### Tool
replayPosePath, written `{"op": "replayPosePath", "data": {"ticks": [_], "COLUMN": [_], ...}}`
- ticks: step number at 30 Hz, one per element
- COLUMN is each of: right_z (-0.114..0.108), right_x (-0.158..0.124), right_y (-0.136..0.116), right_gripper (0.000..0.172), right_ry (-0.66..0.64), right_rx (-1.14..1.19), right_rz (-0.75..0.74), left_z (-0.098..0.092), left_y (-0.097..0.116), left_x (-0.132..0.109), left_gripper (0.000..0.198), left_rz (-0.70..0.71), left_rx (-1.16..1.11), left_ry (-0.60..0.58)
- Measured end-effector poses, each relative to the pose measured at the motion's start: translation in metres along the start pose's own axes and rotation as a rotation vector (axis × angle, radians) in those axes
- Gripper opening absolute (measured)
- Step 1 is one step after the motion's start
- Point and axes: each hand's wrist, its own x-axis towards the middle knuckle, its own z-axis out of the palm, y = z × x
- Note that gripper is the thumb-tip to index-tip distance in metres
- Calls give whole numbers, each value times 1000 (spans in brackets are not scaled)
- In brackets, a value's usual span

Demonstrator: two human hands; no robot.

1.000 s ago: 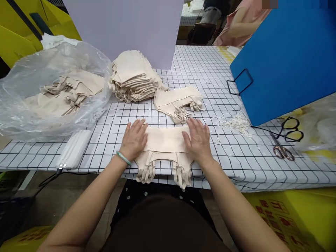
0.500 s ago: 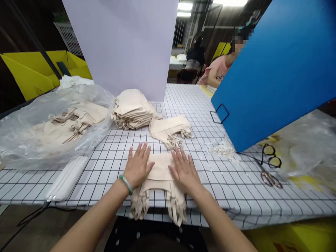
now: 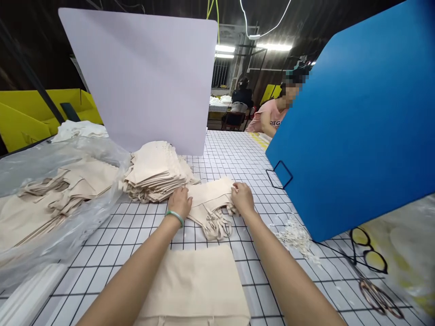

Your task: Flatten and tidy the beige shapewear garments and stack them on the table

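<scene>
My left hand (image 3: 180, 201) and my right hand (image 3: 242, 198) both reach forward onto a small pile of folded beige cloth bags (image 3: 210, 206) with loose straps. Each hand curls its fingers over an edge of that pile, left at the left side, right at the right side. Between my forearms, near the table's front, a flat folded beige bag (image 3: 200, 283) lies untouched. A taller stack of folded beige bags (image 3: 152, 174) sits just left of my left hand.
A clear plastic sack with more beige bags (image 3: 50, 199) fills the left. A white board (image 3: 142, 77) stands behind, a blue board (image 3: 356, 127) at right. Thread scraps (image 3: 295, 235), glasses (image 3: 369, 253) and scissors (image 3: 380, 296) lie right. Another person in pink (image 3: 272, 118) sits beyond.
Both hands left the flat bag near the table's edge and reached forward to the smaller pile. The camera tilted up, showing more of the room.
</scene>
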Motion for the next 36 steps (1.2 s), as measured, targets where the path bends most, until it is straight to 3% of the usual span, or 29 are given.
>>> {"op": "replayPosePath", "data": {"ticks": [4,9,14,17,24,28,31,33,36], "right_z": [23,35,36,31,15,-4,-35,-62,-109], "right_x": [47,51,64,69,45,31,22,18,13], "right_y": [15,17,20,16,-4,-32,-68,-93,-122], "right_gripper": [11,7,19,11,20,21,23,22,22], "right_ry": [0,-55,-63,-51,-44,-17,73,170,320], "right_rx": [-51,-67,-96,-108,-45,21,168,284,356], "right_rz": [43,-37,79,77,-226,-304,-411,-529,-629], "left_z": [3,-3,-6,-9,-19,-28,-50,-72,-105], "left_y": [3,19,42,37,12,28,46,52,48], "left_x": [-3,7,29,33,31,39,52,60,58], "left_gripper": [17,20,28,30,32,52,72,61,23], "left_rz": [58,247,330,338,322,339,410,420,338], "left_rx": [153,95,-61,-111,-179,-251,-382,-495,-660], "left_ry": [-44,-30,-90,-123,-100,-122,-62,-126,-416]}}
